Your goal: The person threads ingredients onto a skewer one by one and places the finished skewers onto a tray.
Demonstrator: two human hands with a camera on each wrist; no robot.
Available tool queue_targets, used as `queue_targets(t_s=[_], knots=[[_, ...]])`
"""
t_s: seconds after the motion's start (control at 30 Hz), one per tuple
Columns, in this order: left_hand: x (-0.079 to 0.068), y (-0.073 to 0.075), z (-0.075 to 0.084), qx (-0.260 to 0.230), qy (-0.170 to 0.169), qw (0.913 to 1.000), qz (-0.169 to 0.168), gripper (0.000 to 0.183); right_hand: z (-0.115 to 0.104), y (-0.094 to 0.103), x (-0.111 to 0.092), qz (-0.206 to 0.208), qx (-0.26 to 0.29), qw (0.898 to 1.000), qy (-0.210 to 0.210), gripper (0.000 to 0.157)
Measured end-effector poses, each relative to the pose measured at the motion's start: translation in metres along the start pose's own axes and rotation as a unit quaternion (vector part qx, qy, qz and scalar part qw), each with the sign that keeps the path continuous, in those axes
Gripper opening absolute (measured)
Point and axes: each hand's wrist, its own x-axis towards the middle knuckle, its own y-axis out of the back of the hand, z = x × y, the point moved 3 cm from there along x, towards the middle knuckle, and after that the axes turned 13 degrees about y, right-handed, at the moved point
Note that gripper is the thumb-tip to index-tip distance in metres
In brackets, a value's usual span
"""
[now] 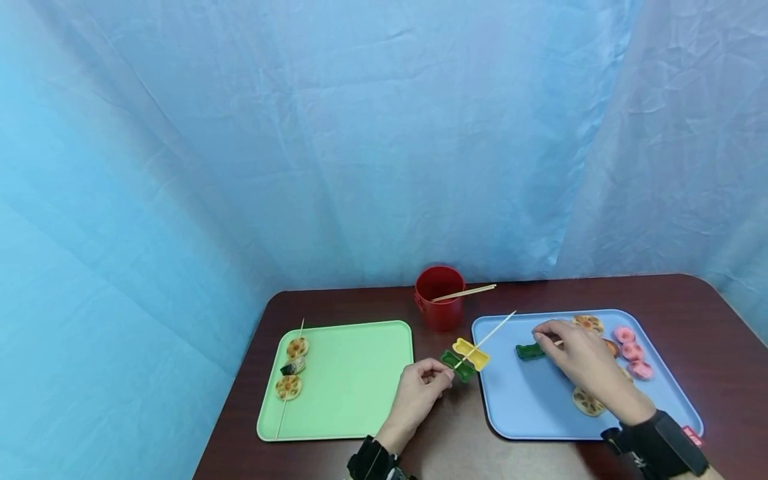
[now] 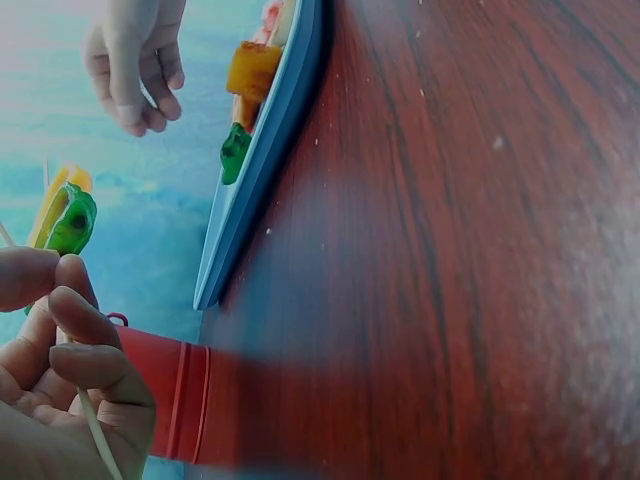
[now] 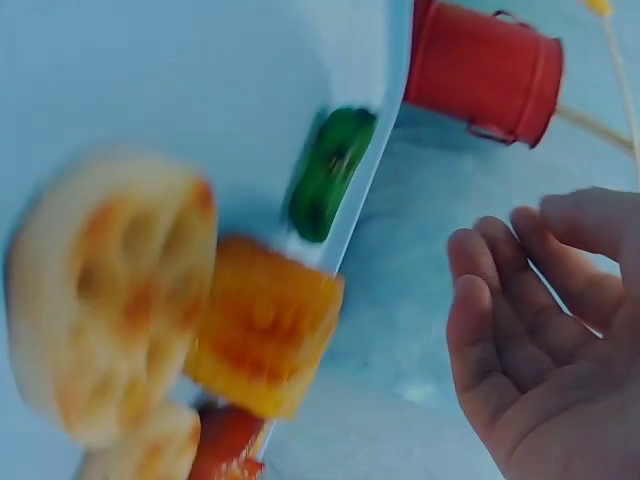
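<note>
My left hand (image 1: 418, 390) pinches a thin wooden skewer (image 1: 501, 322) close below the pieces threaded on it. A green pepper piece (image 1: 458, 367) sits nearest the fingers, and a yellow pepper piece (image 1: 472, 352) comes after it. The skewer's bare tip points up and right, toward the blue tray (image 1: 510, 413). Over that tray hovers my right hand (image 1: 573, 353), its fingers loosely bent and, in the right wrist view, holding nothing. Near its fingertips lies another green pepper piece (image 1: 528, 352). Beyond this, the right wrist view shows an orange-brown block (image 3: 268, 325) and a lotus root slice (image 3: 140, 295).
A red bucket (image 1: 440, 313) with wooden skewers (image 1: 474, 291) stands at the back. On the green tray (image 1: 354, 387) at left lies a loaded skewer with lotus slices (image 1: 289, 387). Pink ring-shaped pieces (image 1: 632, 351) line the blue tray's right side.
</note>
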Motion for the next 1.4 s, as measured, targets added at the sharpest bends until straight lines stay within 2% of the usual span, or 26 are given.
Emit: queue_targets(t_s=[0.13,0.33,0.57,1.23,1.4], knots=[[-0.001,0.003,0.000,-0.003,0.001,1.0000,-0.002,0.017,0.008,-0.002,0.003,-0.033,-0.029,0.999,0.013,0.017],[0.015,0.002,-0.022,-0.005,0.005,1.0000,0.006,0.019,0.017,-0.010,0.007,-0.083,-0.078,0.993,0.038,0.017],[0.020,0.001,-0.028,-0.008,-0.001,1.0000,-0.001,0.017,0.022,-0.021,0.008,-0.125,-0.073,0.988,0.053,0.017],[0.018,0.000,-0.024,0.000,0.008,1.0000,0.002,0.019,0.028,-0.030,0.011,-0.139,-0.106,0.980,0.094,0.008],[0.013,-0.001,-0.018,0.006,0.009,0.9999,0.007,0.017,0.027,-0.029,0.011,-0.133,-0.097,0.982,0.092,0.008]])
